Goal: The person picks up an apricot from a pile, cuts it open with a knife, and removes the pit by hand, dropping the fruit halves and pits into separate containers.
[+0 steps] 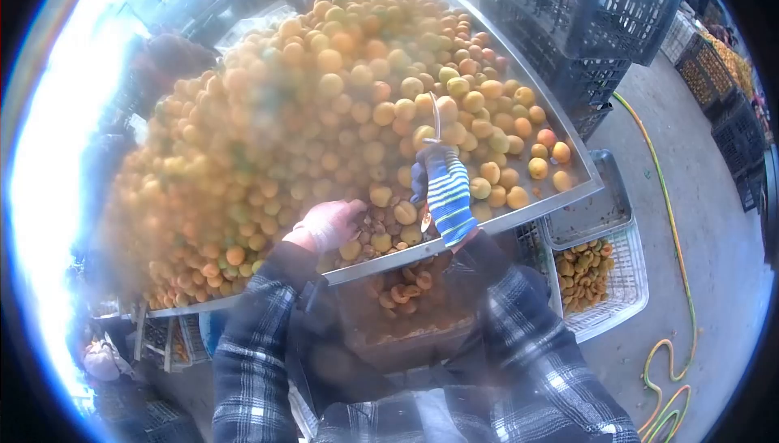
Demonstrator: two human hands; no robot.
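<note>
A large heap of yellow-orange apricots point(389, 110) fills a metal-edged sorting table point(389, 262) in front of me. My left hand point(329, 224), in a pale glove, reaches over the near part of the heap with its fingers bent loosely downward; no held fruit shows. Beside its fingertips lie whole apricots and small brown pits point(380, 222). My right hand point(442, 187), in a blue-and-white striped glove, is closed around a thin curved tool point(437, 117) that points away from me. A small orange piece point(426, 221) shows just below its fingers.
Under the table edge, a bin point(406, 336) holds apricot halves point(402, 293). At right, a white basket point(629, 281) contains brownish fruit pieces, beside a grey tray point(596, 220). Black crates point(600, 21) stand stacked behind. A yellow-green hose point(677, 240) crosses the floor. Haze blurs the left side.
</note>
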